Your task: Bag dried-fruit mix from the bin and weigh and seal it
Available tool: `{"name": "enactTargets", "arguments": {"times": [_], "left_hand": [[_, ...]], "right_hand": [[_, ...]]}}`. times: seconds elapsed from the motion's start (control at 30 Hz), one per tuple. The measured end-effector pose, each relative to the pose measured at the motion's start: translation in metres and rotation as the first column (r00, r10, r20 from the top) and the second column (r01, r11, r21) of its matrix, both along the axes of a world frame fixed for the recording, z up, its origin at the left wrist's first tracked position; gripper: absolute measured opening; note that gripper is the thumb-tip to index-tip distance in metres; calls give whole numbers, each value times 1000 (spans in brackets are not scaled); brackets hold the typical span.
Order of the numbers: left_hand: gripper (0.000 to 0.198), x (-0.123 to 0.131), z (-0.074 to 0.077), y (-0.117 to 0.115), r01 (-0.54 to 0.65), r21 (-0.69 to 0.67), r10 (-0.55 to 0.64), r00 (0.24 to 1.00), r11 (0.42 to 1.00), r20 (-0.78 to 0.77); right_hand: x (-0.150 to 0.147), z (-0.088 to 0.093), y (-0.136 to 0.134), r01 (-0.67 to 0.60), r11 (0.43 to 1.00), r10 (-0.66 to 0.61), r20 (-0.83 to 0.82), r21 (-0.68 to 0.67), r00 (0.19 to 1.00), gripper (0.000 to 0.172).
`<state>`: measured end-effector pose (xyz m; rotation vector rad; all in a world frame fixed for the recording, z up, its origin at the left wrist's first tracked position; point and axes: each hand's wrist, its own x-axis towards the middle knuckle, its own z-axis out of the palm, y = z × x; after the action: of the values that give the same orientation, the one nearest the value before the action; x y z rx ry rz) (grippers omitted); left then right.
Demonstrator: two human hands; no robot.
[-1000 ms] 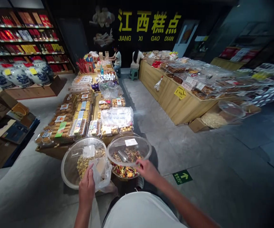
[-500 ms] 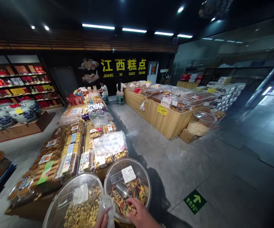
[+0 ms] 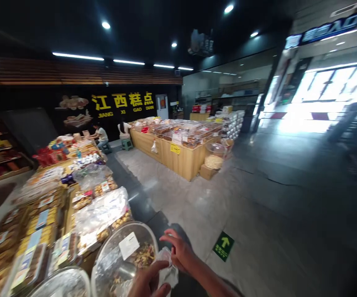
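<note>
A clear plastic bag (image 3: 170, 272) hangs between my hands at the bottom centre. My left hand (image 3: 150, 280) is on its near side, thumb and fingers closed around part of it. My right hand (image 3: 181, 251) is just beyond, its fingers stretched out and apart over the top of the bag; the bag meets the hand's underside, partly hidden. Left of the hands stands a round clear tub (image 3: 98, 264) with mixed dried vegetable chips (image 3: 146, 253) and a white label (image 3: 129, 246). A metal scoop (image 3: 125, 270) lies inside, blurred.
A second clear tub (image 3: 65, 276) stands at the lower left. Packed pastries (image 3: 41, 235) cover the display beside it. Across the aisle is a wooden counter (image 3: 178, 165) with more packs. Two people (image 3: 100, 135) sit farther back. A green floor sign (image 3: 223, 246) lies to the right.
The view has swung right, shifting the tubs and displays left. My right hand has let go of the scoop, which stays in the tub. Both hands are now at the plastic bag.
</note>
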<state>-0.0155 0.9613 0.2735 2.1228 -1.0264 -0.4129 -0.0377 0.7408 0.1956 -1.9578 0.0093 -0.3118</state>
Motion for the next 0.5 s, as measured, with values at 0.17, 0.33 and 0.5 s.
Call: {"name": "enactTargets", "arguments": {"times": [0.17,0.33,0.5], "left_hand": [[54,-16,16,-117,231,100,-236,971,968,36],[61,-13,14,-243,383,125,-383,924,915,-22],[68,-10,-7,-355,511,88,-508,859,855,-56]], "right_hand": [[-54,-27,-132,179,975,-176,35,-128,984,12],[-121,-61,-253,289,943,-310,-124,-163,942,52],[-157,-73,-344,520,854,-521,-53,-20,852,45]]}}
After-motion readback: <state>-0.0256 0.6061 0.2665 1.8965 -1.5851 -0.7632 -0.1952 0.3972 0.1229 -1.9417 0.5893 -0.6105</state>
